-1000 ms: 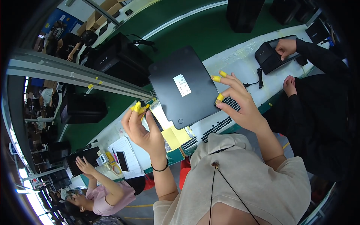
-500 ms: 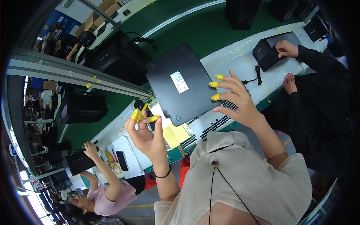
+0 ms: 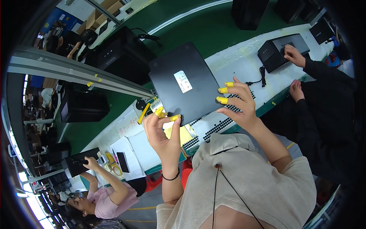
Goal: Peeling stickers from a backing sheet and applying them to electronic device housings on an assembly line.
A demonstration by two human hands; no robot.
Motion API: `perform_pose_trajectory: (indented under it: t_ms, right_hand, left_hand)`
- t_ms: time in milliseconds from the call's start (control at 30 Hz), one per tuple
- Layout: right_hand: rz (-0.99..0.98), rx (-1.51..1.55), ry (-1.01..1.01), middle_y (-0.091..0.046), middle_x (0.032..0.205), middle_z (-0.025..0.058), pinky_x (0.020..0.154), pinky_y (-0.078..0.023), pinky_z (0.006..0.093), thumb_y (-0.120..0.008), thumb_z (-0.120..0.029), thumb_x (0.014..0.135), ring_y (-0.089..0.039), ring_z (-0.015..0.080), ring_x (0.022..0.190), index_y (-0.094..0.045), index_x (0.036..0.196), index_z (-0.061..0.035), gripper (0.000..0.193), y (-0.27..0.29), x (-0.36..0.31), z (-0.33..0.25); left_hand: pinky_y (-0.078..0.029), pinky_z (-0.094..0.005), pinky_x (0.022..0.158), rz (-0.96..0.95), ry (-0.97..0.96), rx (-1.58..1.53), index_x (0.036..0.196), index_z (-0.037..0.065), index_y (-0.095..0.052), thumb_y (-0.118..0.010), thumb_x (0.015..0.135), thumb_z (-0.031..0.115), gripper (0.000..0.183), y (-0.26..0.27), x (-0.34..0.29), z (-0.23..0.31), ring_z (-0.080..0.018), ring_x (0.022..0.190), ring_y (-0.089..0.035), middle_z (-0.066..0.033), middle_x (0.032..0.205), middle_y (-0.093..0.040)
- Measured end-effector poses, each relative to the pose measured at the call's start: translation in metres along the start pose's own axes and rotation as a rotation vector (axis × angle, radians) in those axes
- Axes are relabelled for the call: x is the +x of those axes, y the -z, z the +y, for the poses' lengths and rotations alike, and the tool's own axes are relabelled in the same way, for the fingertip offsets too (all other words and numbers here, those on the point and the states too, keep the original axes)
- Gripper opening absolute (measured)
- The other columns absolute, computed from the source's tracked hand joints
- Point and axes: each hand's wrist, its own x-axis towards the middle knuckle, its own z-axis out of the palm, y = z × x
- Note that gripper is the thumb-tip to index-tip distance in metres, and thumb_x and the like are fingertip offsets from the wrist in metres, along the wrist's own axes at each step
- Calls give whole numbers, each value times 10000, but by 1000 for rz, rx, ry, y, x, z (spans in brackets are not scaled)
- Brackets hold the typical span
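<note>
A black flat-faced device (image 3: pixel 179 68) with rounded corners and a white label (image 3: pixel 183 81) is tilted up in front of me. My right hand (image 3: pixel 240 103) grips its right edge, yellow-capped fingers over the face beside a round corner foot. At the near corner my left hand (image 3: pixel 164 133), also in yellow finger caps, pinches what looks like a small black round foot, mostly covered by the fingertips, against the face. Below the device, a sheet of black round feet (image 3: pixel 219 129) lies on the bench.
A yellow knife (image 3: pixel 144 113), a black tape roll (image 3: pixel 140 104), papers (image 3: pixel 133 162) and a phone (image 3: pixel 122 162) lie to the left. At right, a co-worker's hand (image 3: pixel 294 55) touches a black speaker-like box (image 3: pixel 280 53); a coiled cable (image 3: pixel 262 75) lies near. A metal post (image 3: pixel 76 70) crosses at left.
My left hand has moved right and up to the device's near corner, covering the round mark there. My right hand keeps its hold. The co-worker's hand at right has shifted over the box.
</note>
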Motion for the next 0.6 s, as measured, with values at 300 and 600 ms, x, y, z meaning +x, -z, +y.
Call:
perform_pose_trajectory:
  t_ms: [300,600]
  right_hand:
    - [41,-47,13,-649,1065,42,1064,-361,520,-826,-237,651,-517,269,1117,-731,901,-112,295,-5,-5,0]
    - [0,-1,-45,-604,1188,94,1023,-396,431,-743,-254,795,-499,282,1171,-654,1157,-82,410,-5,-3,0]
  left_hand:
    - [-487,-336,870,-79,-269,242,1148,2,-523,-686,740,-125,457,1,-6,-5,-254,898,-615,-132,925,-631]
    - [-416,-427,1026,-95,-259,114,1232,2,-396,-589,803,-125,487,2,-16,-15,-281,1078,-599,-188,1209,-544]
